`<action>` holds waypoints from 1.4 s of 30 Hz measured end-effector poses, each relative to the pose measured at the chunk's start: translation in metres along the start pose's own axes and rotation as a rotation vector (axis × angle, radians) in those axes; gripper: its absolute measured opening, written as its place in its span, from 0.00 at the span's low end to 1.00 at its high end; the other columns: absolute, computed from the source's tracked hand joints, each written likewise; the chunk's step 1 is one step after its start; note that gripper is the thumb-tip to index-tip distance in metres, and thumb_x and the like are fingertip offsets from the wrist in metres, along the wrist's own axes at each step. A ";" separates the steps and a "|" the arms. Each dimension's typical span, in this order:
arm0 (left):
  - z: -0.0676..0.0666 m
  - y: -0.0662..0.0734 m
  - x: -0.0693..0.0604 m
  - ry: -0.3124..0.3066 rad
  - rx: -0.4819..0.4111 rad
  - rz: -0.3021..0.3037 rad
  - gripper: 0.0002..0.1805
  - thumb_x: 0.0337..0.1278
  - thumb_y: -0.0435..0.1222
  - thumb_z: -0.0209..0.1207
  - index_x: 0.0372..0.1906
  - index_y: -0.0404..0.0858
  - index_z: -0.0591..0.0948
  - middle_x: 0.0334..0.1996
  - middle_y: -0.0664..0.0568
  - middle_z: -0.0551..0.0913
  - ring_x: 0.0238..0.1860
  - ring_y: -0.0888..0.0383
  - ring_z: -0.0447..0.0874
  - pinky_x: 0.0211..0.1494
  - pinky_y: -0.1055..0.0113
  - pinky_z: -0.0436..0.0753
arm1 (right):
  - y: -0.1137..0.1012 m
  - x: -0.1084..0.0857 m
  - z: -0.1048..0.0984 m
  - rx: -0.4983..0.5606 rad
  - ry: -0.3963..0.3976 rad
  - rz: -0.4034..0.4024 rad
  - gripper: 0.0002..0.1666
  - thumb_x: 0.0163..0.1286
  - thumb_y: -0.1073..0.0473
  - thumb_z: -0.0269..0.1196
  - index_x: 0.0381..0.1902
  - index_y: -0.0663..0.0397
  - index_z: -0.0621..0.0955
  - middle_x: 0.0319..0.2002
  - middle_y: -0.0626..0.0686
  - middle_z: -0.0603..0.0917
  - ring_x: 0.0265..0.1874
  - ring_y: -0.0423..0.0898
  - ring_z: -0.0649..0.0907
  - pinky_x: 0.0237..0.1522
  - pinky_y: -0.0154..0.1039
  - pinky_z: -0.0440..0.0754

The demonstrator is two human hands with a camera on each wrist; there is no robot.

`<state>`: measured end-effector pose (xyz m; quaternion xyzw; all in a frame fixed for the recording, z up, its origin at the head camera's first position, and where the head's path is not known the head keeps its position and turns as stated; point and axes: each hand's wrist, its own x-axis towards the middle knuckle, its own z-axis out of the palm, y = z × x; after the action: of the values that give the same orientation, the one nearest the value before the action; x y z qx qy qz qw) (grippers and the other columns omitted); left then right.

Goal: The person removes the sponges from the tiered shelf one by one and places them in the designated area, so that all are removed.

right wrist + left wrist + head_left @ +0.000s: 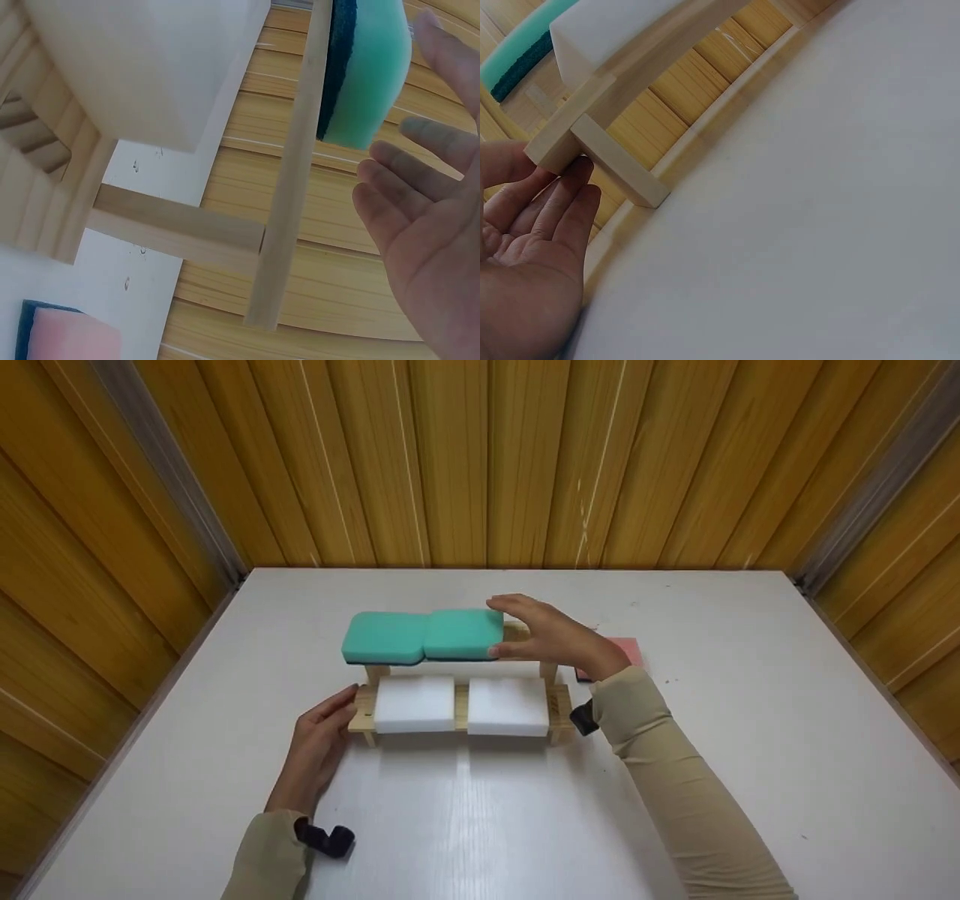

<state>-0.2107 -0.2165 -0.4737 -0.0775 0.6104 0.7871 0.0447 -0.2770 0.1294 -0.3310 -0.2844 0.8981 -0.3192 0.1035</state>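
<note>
A two-tier wooden rack [364,709] stands on the white table. Two green sponges, the left one [384,637] and the right one [463,634], lie side by side on its upper tier. On the lower tier sit two white sponge blocks [415,705] [508,706], slightly apart. My left hand [321,741] holds the lower tier's left end, thumb and fingertips pinching the wood [559,142]. At the right end of the right green sponge [367,75], my right hand [559,637] hovers with fingers spread, a small gap showing in the right wrist view.
A pink sponge [627,649] with a dark underside lies on the table [750,720] behind the right wrist. Wood-panelled walls [450,465] enclose the back and sides. A black wrist camera [339,841] juts from the left sleeve.
</note>
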 end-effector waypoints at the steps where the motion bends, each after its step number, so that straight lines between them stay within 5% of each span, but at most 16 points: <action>1: 0.000 0.000 0.000 0.000 0.002 0.001 0.27 0.67 0.29 0.52 0.70 0.33 0.65 0.71 0.46 0.63 0.72 0.54 0.62 0.64 0.76 0.75 | 0.000 0.001 0.001 -0.001 -0.002 0.007 0.48 0.63 0.41 0.65 0.74 0.45 0.59 0.75 0.51 0.56 0.75 0.52 0.54 0.75 0.55 0.57; 26: 0.001 0.001 -0.001 0.002 0.030 0.009 0.27 0.67 0.29 0.51 0.70 0.33 0.64 0.72 0.45 0.62 0.72 0.54 0.61 0.63 0.76 0.75 | -0.002 0.006 0.012 -0.052 0.025 -0.023 0.42 0.63 0.49 0.67 0.71 0.55 0.65 0.69 0.56 0.65 0.65 0.53 0.69 0.66 0.50 0.74; 42: -0.001 -0.006 -0.001 0.011 0.010 0.009 0.27 0.66 0.28 0.52 0.69 0.32 0.66 0.71 0.45 0.64 0.72 0.54 0.62 0.63 0.76 0.75 | 0.006 -0.006 0.008 -0.085 0.023 0.005 0.42 0.61 0.50 0.68 0.69 0.56 0.67 0.67 0.57 0.69 0.65 0.53 0.70 0.68 0.50 0.72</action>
<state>-0.2092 -0.2156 -0.4793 -0.0790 0.6149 0.7837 0.0380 -0.2716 0.1328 -0.3405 -0.2828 0.9127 -0.2836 0.0816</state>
